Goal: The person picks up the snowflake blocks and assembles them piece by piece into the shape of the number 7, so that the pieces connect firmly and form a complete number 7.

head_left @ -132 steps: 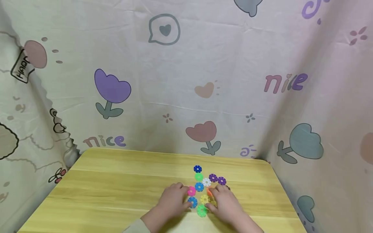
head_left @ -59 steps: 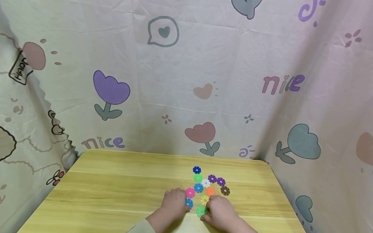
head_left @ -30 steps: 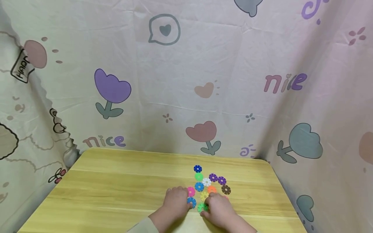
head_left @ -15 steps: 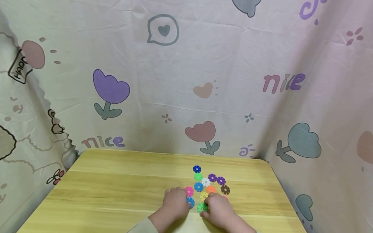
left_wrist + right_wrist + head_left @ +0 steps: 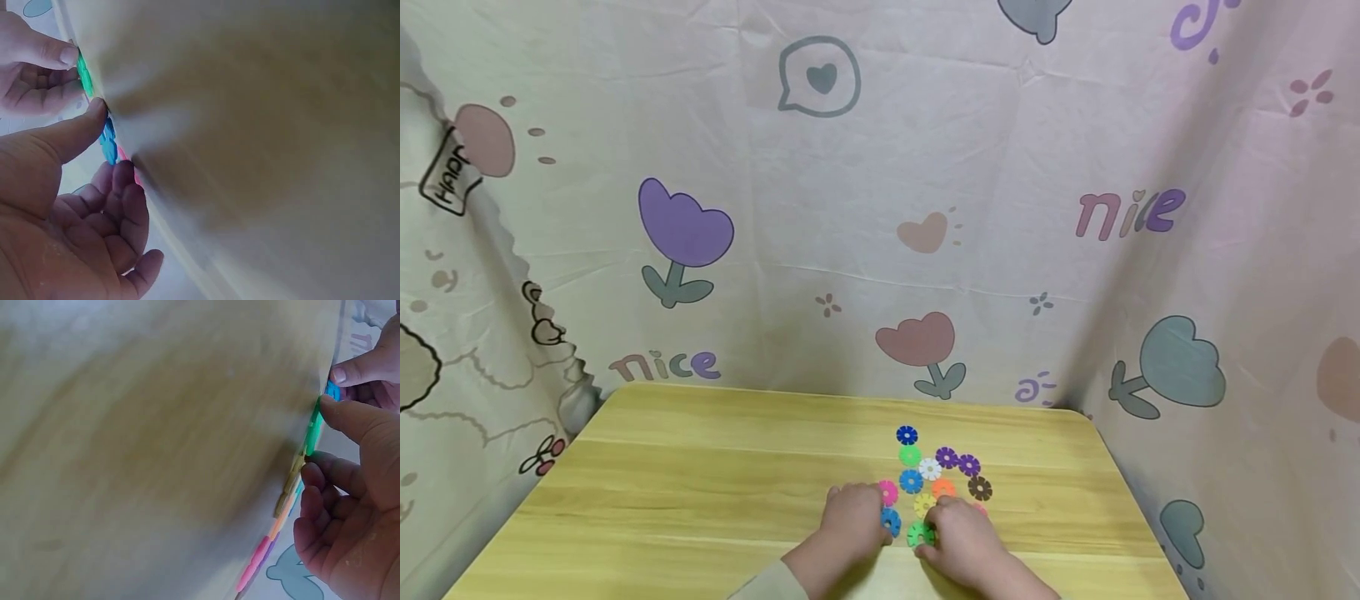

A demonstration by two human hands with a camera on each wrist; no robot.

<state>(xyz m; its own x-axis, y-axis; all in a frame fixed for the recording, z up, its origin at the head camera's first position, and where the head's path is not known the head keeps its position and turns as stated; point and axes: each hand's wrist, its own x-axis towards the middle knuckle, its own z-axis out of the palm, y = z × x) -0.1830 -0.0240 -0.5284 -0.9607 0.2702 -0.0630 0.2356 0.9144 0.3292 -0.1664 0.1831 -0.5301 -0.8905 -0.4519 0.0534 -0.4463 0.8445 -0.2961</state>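
Observation:
Flower-shaped slotted plastic discs lie flat on the table. In the head view my left hand (image 5: 853, 521) is over the left side of the cluster, its thumb and fingertips at the edges of a blue disc (image 5: 891, 522). The left wrist view shows the same blue disc (image 5: 109, 140) pinched between thumb and finger. My right hand (image 5: 962, 537) pinches a green disc (image 5: 918, 535) by its edges; the right wrist view shows this green disc (image 5: 314, 428) between thumb and index finger. A pink disc (image 5: 890, 492) and a yellow disc (image 5: 923, 504) are close by. The right hand partly covers others.
Farther back lie a dark blue disc (image 5: 907, 435), a light green disc (image 5: 910, 455), another blue disc (image 5: 912, 481), a white disc (image 5: 930, 468), two purple discs (image 5: 947, 457), an orange disc (image 5: 943, 487) and a brown disc (image 5: 980, 487). A printed curtain (image 5: 805, 208) hangs behind the wooden table (image 5: 715, 467).
Since the earliest frame my right hand has come off the orange disc and taken hold of the green one, which shifted slightly away from me. Over the last half second both hands stay nearly still.

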